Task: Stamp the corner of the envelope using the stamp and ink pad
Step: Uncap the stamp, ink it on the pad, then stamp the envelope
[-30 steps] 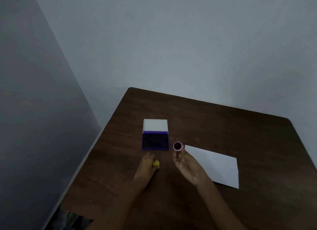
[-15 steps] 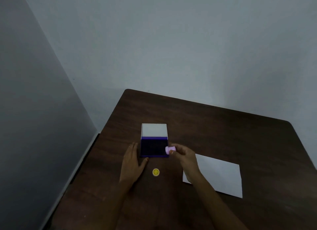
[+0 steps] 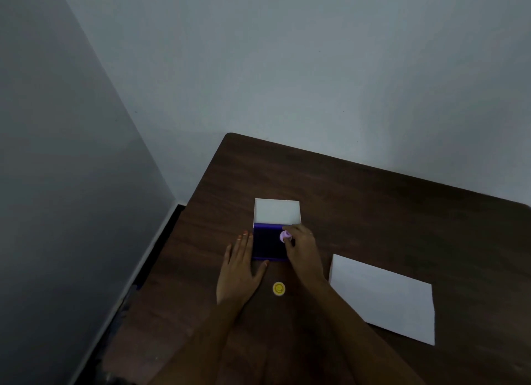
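The purple ink pad lies open on the dark wooden table, its white lid folded back behind it. My right hand grips the small pink stamp and holds it down on the right part of the pad. My left hand lies flat on the table, fingers spread, touching the pad's left edge. The white envelope rests flat to the right, apart from both hands.
A small yellow smiley cap lies on the table between my wrists, just in front of the pad. Grey walls meet at the corner behind the table's far left edge. The table's left edge runs close to the wall.
My right hand has carried the stamp from the pad's front right corner further onto the ink surface. My left hand stays flat beside the pad.
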